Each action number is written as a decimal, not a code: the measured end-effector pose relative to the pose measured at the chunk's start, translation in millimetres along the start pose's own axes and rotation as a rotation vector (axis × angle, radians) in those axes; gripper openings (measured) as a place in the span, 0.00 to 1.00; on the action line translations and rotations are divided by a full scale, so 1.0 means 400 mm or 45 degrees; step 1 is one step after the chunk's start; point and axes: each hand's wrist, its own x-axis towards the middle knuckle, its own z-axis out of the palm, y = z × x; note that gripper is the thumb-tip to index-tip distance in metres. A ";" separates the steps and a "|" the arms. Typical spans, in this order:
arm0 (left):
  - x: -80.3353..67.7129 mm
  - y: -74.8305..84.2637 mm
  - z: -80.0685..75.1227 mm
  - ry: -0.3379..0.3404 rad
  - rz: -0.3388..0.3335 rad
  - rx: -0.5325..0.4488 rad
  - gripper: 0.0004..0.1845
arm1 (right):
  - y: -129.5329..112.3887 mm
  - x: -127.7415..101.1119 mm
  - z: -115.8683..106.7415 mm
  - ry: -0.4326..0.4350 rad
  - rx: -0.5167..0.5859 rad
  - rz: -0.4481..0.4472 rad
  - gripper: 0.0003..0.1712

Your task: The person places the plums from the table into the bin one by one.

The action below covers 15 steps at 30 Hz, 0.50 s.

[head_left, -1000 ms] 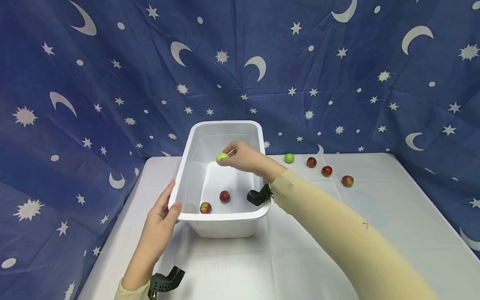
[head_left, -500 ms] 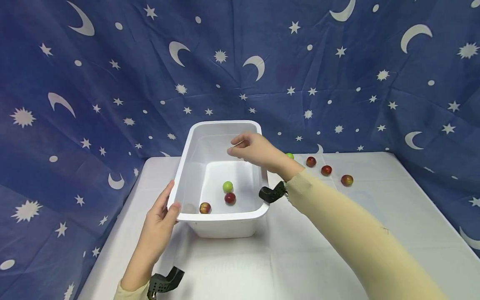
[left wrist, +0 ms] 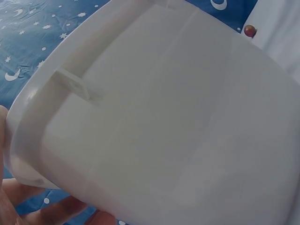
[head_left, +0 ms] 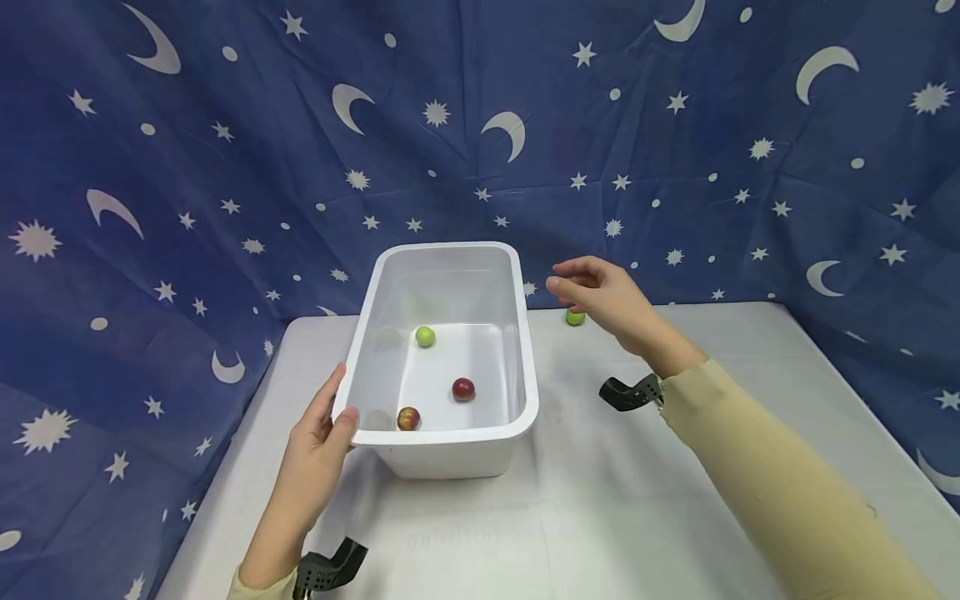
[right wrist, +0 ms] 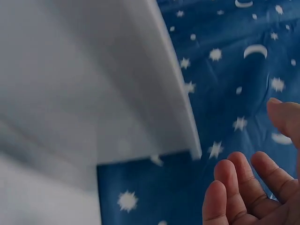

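Note:
My left hand (head_left: pixel 318 454) grips the near left corner of a white plastic tub (head_left: pixel 437 437), thumb on the rim and fingers under it. Inside the tub lie a small round green fruit (head_left: pixel 425 337) toward the far end, a dark red plum-like fruit (head_left: pixel 463 389) and a red-and-yellow one (head_left: pixel 408 418) nearer the front. My right hand (head_left: pixel 611 300) is off to the tub's right, fingers loosely bent, holding nothing. Just below its fingertips in the head view is a second green fruit (head_left: pixel 575 317). In the right wrist view the fingers (right wrist: pixel 241 183) are spread apart from the thumb.
A white cloth covers the table (head_left: pixel 600 517). Behind it hangs a blue curtain (head_left: pixel 450 200) with moons and stars. The left wrist view shows a red-yellow fruit (left wrist: pixel 250 31) beyond the tub. My right arm hides part of the table's right side.
My right hand let go of the green fruit inside the tub and moved right, out past the rim. That fruit rolled toward the far end. The left hand stayed at the rim.

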 end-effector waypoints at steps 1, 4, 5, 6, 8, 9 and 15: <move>-0.001 0.000 -0.001 0.001 0.000 0.002 0.28 | 0.013 -0.005 -0.009 0.018 -0.001 0.015 0.36; -0.002 0.001 -0.002 0.007 0.001 0.015 0.28 | 0.054 -0.018 -0.030 0.067 -0.002 0.069 0.38; -0.002 0.001 -0.002 0.009 0.001 0.017 0.28 | 0.068 -0.022 -0.036 0.083 -0.003 0.086 0.39; -0.002 0.001 -0.002 0.010 0.001 0.021 0.28 | 0.082 -0.025 -0.043 0.102 -0.006 0.099 0.40; -0.001 0.001 -0.002 0.011 -0.001 0.029 0.29 | 0.113 -0.033 -0.057 0.138 -0.011 0.119 0.41; -0.001 0.000 -0.002 0.010 -0.002 0.030 0.29 | 0.128 -0.037 -0.064 0.159 -0.014 0.123 0.41; 0.000 -0.004 -0.003 0.010 -0.002 0.040 0.29 | 0.221 -0.063 -0.118 0.281 -0.061 0.181 0.45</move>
